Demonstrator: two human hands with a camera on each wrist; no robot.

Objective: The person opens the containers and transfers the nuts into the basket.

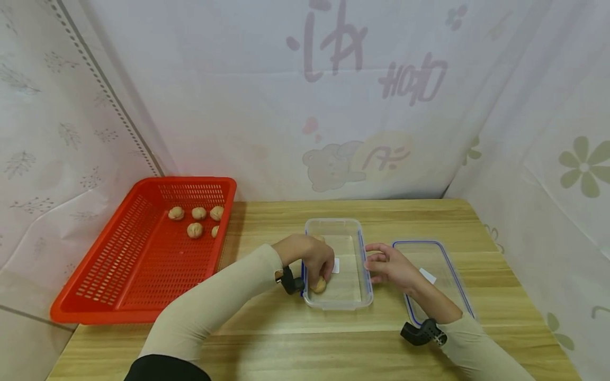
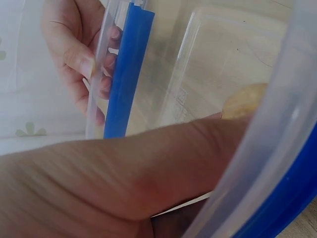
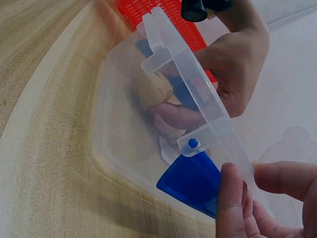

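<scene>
A clear plastic container (image 1: 333, 223) with blue clips stands in the middle of the wooden table. My left hand (image 1: 318, 275) reaches into its near left corner, fingers curled round a walnut (image 1: 319, 286) low inside the box. Through the container wall (image 3: 190, 87) the right wrist view shows that walnut (image 3: 152, 88) above the left hand's fingers (image 3: 178, 116). My right hand (image 1: 387, 264) pinches the container's right rim beside a blue clip (image 2: 126, 74); its thumb (image 2: 79, 59) lies on the wall.
A red perforated basket (image 1: 138, 275) at the left holds several walnuts (image 1: 195, 229) at its far end. The container's clear lid (image 1: 455, 280) lies flat to the right, partly under my right forearm. Curtains close in the back and sides.
</scene>
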